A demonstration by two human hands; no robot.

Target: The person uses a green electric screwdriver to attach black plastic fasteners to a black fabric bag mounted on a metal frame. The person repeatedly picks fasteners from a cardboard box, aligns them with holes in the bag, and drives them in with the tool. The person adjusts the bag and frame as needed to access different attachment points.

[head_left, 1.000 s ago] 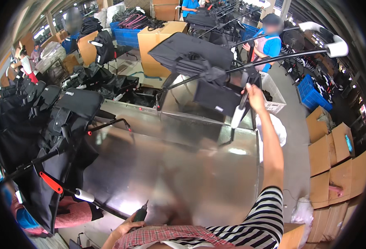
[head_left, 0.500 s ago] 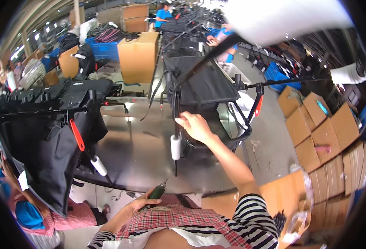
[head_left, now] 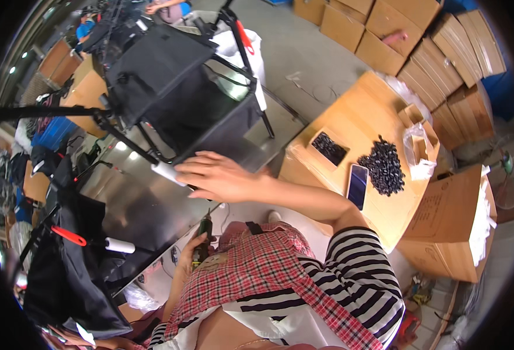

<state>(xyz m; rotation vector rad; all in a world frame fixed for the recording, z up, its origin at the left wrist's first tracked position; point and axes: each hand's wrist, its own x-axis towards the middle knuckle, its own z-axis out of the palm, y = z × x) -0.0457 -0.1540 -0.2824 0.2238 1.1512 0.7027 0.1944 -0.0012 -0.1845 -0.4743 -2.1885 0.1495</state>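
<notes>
My left hand point(head_left: 190, 251) is wrapped round a dark green power screwdriver point(head_left: 203, 233), held close to my apron with its bit pointing up. Stretched out across my front, my right hand point(head_left: 219, 178) has its fingers extended beside a white sleeve point(head_left: 166, 172) on a black tube. The fingertips overlap the sleeve's end; whether they press on it I cannot tell. That tube belongs to a black folding frame with dark fabric point(head_left: 158, 70), standing on the metal table point(head_left: 143, 198). A red strap point(head_left: 244, 37) hangs on the frame's far side.
To my right, a cardboard-topped table point(head_left: 350, 116) bears a pile of small black parts point(head_left: 383, 166), a phone point(head_left: 357, 186) and a small box point(head_left: 328, 149) of black pieces. Another black fabric frame point(head_left: 76, 256) stands at left. Cartons point(head_left: 385, 35) are stacked behind.
The view has swung to the right, bringing the cardboard-topped table into sight. My right hand has gone from the frame's upright to the end of the white sleeve. My left hand keeps the screwdriver.
</notes>
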